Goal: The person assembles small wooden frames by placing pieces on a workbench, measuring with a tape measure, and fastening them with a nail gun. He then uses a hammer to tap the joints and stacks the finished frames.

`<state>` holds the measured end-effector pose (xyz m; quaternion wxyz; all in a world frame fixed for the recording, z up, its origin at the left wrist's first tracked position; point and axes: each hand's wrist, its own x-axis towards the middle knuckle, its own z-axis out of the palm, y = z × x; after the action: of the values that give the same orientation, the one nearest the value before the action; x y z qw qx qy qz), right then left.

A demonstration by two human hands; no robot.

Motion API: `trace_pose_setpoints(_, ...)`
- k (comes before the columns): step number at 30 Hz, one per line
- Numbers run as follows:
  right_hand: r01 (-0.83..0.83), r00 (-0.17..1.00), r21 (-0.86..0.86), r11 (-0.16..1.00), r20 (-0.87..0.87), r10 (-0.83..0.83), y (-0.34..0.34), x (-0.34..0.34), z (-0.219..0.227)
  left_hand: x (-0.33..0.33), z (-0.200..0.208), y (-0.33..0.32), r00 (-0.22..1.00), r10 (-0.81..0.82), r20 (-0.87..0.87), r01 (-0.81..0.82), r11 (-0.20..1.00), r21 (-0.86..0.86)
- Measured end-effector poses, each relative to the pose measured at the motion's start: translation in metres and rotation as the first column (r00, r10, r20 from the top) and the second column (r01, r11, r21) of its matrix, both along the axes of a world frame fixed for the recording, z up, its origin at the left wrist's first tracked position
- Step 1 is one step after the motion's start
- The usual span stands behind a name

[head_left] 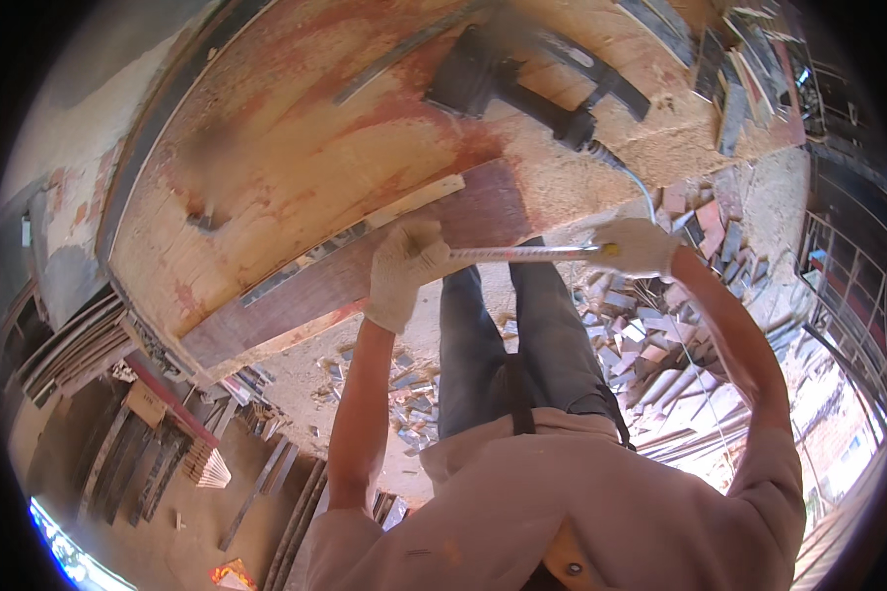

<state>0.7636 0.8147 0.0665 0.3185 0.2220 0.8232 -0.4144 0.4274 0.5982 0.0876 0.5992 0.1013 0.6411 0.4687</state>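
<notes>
A pale tape measure blade (pixel 522 254) stretches level between my two gloved hands, in front of the worktable's near edge. My left hand (pixel 404 271) wears a white glove and pinches the blade's left end. My right hand (pixel 633 246), also gloved, is closed round the tape's other end, where a bit of yellow shows; the fingers hide most of it. Behind the blade, a reddish-brown board (pixel 483 205) lies along the table edge. A narrow light wooden strip (pixel 414 200) rests along that board's far side.
A dark power tool (pixel 552 113) with a thin cord lies on the stained wooden worktable (pixel 296 148). Cut wood pieces (pixel 734 103) stand at its far right corner. Offcuts (pixel 650 335) litter the ground at right. Stacked boards (pixel 74 340) are at left.
</notes>
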Motion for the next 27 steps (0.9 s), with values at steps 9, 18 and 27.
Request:
trace_pose_setpoints(9, 0.847, 0.466, -0.37, 0.381, 0.175, -0.867, -0.002, 0.062, -0.016, -0.125, -0.084, -0.097, -0.125, -0.601, -0.789, 0.329, 0.725, -0.604)
trace_pose_setpoints(18, 0.905, 0.336, -0.333, 0.265, 0.175, -0.926, -0.041, 0.026, -0.01, -0.116, -0.055, -0.087, -0.289, -0.427, -0.857, 0.309, 0.805, -0.506)
trace_pose_setpoints(27, 0.916, 0.299, -0.33, 0.23, 0.176, -0.938, -0.047, 0.028, -0.021, -0.14, 0.068, -0.045, 0.504, 0.16, -0.849, -0.498, 0.856, -0.135)
